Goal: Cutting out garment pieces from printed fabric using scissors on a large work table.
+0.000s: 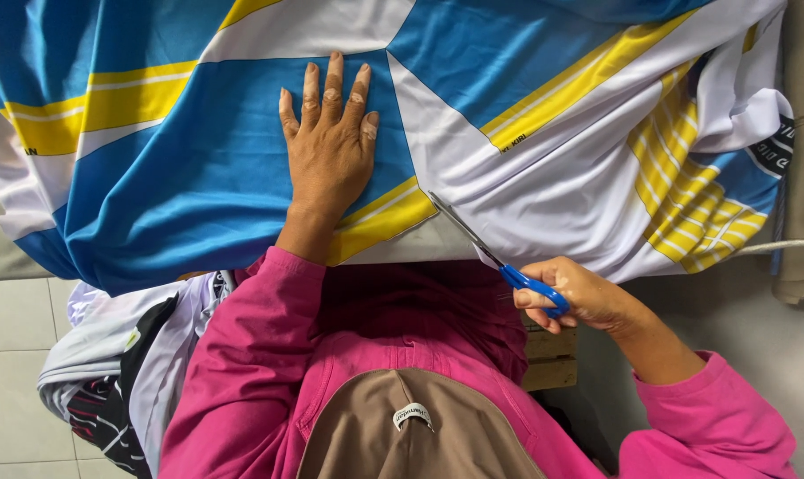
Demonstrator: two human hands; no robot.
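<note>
We press our left hand flat, fingers together, on blue, white and yellow printed cloth to keep it taut. Our right hand grips blue-handled scissors, blades slightly parted at the cloth's near edge.

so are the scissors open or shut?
Open: the scissors in the right hand show their blades slightly parted at the edge of the printed fabric.
</note>
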